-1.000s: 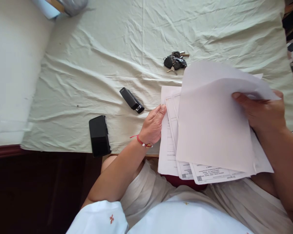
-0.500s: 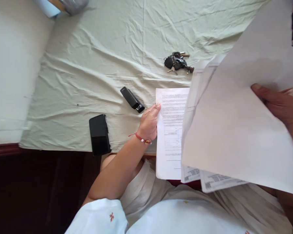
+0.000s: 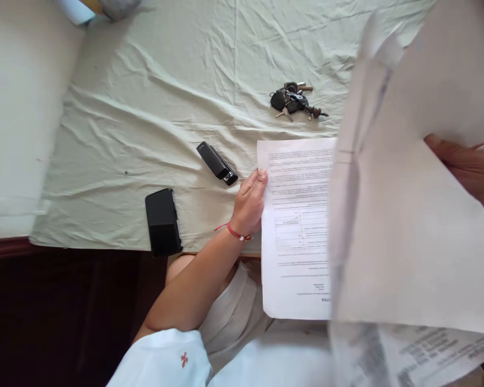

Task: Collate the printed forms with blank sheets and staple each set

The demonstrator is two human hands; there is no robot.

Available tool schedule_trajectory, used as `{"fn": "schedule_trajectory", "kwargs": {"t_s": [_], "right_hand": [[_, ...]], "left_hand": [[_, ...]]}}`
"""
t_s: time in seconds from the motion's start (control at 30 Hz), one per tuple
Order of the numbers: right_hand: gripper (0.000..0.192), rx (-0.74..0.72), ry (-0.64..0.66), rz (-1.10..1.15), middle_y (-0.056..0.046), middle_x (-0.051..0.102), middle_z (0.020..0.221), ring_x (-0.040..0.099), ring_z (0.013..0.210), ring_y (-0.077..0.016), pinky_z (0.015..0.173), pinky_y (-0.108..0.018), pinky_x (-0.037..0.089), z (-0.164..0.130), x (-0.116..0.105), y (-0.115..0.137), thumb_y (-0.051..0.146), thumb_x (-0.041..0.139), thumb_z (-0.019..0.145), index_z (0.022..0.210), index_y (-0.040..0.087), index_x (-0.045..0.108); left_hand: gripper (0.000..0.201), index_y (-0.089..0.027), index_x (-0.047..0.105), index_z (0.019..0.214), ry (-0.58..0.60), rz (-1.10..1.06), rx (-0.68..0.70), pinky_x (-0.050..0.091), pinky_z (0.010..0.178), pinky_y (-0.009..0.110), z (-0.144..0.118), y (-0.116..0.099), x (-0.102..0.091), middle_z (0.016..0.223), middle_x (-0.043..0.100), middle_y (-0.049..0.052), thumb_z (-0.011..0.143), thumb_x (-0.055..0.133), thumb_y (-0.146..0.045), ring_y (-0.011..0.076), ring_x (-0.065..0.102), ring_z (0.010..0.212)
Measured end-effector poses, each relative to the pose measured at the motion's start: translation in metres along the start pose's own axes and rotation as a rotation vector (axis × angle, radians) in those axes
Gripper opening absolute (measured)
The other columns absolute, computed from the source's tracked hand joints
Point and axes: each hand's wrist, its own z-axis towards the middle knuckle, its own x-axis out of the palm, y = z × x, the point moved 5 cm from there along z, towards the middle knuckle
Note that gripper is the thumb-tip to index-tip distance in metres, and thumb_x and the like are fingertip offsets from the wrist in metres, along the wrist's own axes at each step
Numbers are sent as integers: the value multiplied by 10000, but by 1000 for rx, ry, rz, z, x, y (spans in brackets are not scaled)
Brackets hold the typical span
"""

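The left hand [image 3: 250,203] pinches a stack [image 3: 292,252] at four o'clock from the stapler [image 3: 214,161], likely to steady it; the right hand [image 3: 474,169] pinches sheets [image 3: 407,242] toward three o'clock, seemingly baring it

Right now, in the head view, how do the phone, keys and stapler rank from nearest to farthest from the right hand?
1. Keys: left of the right hand and its papers.
2. Stapler: farther left, past the left hand.
3. Phone: farthest left, at the cloth's near edge.
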Motion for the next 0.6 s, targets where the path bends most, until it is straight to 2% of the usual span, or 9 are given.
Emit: {"fn": "schedule_trajectory", "kwargs": {"t_s": [0.07, 0.17, 0.23, 0.4, 0.6], "right_hand": [[359, 43, -32, -52, -38, 763, 1104, 709, 927, -194, 876, -393, 600, -3, 3, 1, 474, 894, 706, 958, 228, 822], [379, 120, -54, -8, -60, 760, 1041, 683, 814, -171, 631, -301, 580, -12, 13, 3, 407, 939, 632, 915, 191, 808], [383, 138, -46, 38, -63, 758, 994, 668, 752, -156, 554, -269, 555, -16, 20, 3, 383, 958, 591, 874, 182, 795], [431, 7, 44, 183, -36, 755, 1030, 697, 808, -161, 641, -301, 621, -12, 29, -3, 341, 967, 576, 947, 216, 788], [484, -29, 81, 265, -5, 762, 1090, 720, 886, -161, 787, -339, 654, -11, 34, -5, 266, 951, 599, 1047, 245, 770]], "left_hand": [[339, -222, 786, 1058, 11, 26, 16, 486, 1164, 445, 0, -1, 1, 1184, 787, 75, 876, 748, -505, 307, 590, 1379], [343, -232, 790, 1048, -4, 53, 20, 492, 1161, 446, -1, -2, 2, 1186, 788, 68, 874, 744, -524, 311, 592, 1375], [319, -239, 795, 1026, -45, 64, 6, 485, 1170, 453, -2, -1, 1, 1195, 787, 57, 868, 752, -514, 313, 587, 1381], [263, -233, 806, 988, -152, 41, -1, 392, 1246, 466, -4, 2, -3, 1207, 786, 38, 842, 785, -451, 314, 532, 1436], [286, -212, 802, 967, -126, 2, -27, 385, 1247, 468, -4, 2, 4, 1177, 793, 47, 822, 800, -458, 313, 554, 1414]]}}
